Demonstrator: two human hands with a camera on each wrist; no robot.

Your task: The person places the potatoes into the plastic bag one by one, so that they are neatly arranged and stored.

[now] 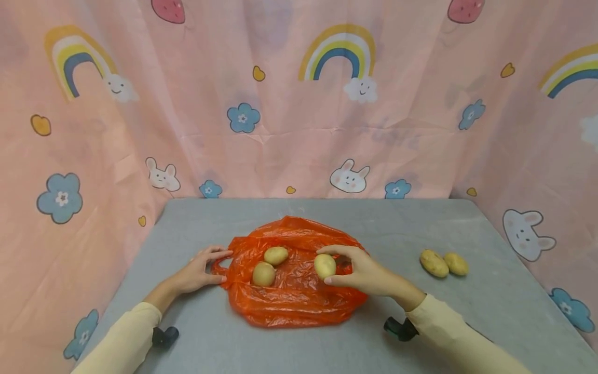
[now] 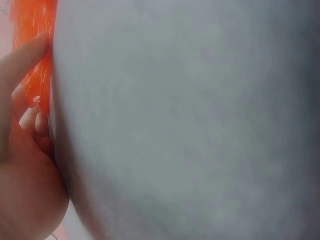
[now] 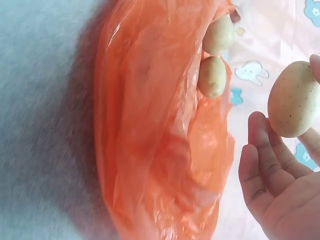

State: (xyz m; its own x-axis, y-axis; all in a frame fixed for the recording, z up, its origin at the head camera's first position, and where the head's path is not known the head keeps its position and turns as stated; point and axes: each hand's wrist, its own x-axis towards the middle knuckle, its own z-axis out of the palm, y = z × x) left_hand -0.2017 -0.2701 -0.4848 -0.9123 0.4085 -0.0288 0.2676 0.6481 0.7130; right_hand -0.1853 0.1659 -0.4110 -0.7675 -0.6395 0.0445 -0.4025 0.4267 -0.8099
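My right hand pinches a yellow potato between thumb and fingers above the right part of an orange plastic bag. In the right wrist view the potato is oval and finely speckled. The bag lies spread on the table, its mouth facing upward. Two potatoes rest together in its left part, one potato behind the other potato. At the bag's left end, by a handle loop, my left hand touches the plastic with thumb and fingers spread apart. The left wrist view shows only part of this contact.
Two more potatoes, a larger potato and a smaller potato, lie side by side on the grey table, right of the bag. A pink patterned curtain hangs behind the table and along both sides.
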